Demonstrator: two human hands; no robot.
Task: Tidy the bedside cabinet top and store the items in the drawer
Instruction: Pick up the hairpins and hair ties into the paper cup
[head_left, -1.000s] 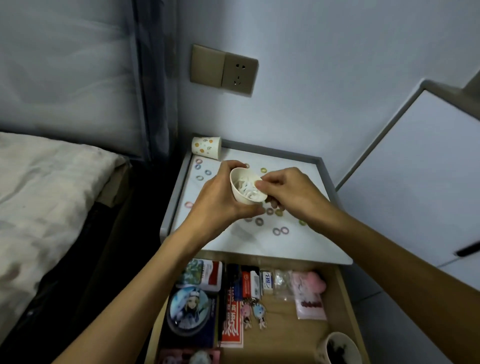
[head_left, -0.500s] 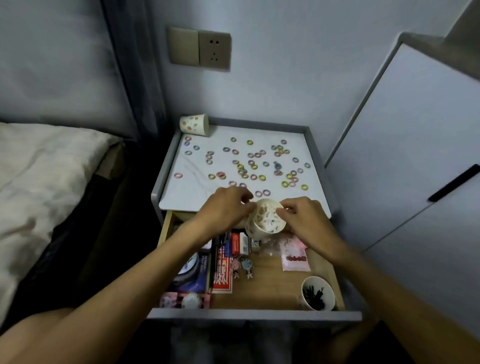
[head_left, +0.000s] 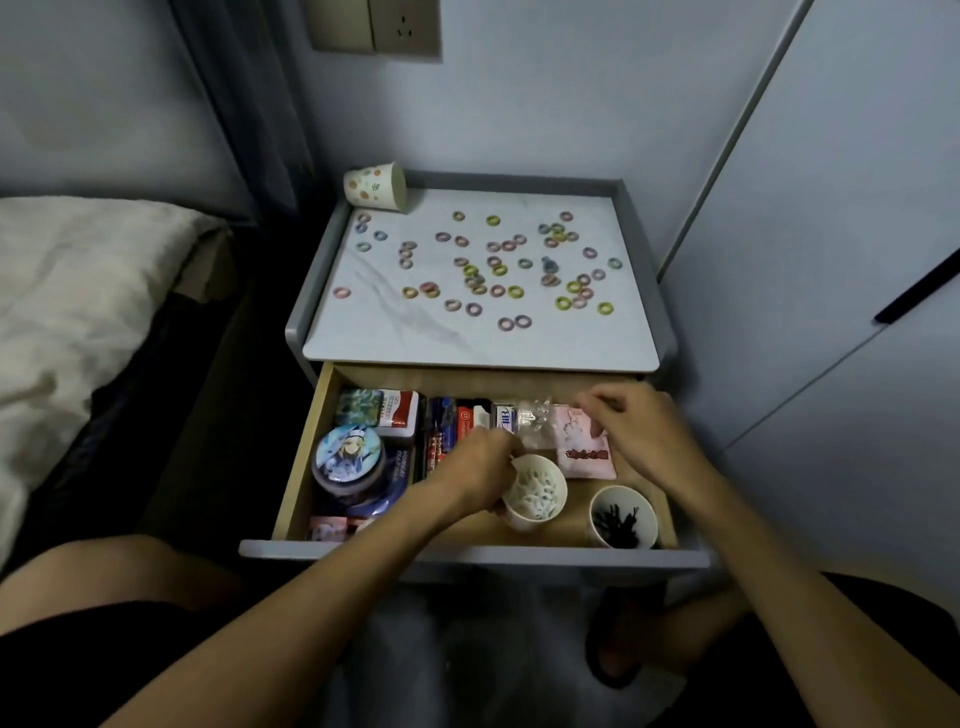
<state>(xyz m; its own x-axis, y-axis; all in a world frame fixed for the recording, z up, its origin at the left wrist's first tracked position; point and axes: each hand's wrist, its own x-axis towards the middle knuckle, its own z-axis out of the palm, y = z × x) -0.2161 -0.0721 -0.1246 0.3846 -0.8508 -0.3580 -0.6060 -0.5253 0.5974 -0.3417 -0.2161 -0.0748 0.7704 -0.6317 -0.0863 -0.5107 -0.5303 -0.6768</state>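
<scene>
A pale blue-grey wall (head_left: 545, 93) rises behind the grey-rimmed bedside cabinet (head_left: 519, 179), with a beige switch-and-socket plate (head_left: 375, 26) set high on it, above the cabinet's back edge. To the left hangs a dark curtain (head_left: 249, 104), and below it lies a bed (head_left: 78, 291) under a rumpled pale cover. At the right stands a white wardrobe (head_left: 831, 208) with a black bar handle (head_left: 917, 291); the floor (head_left: 493, 634) is grey, the light dim.
</scene>
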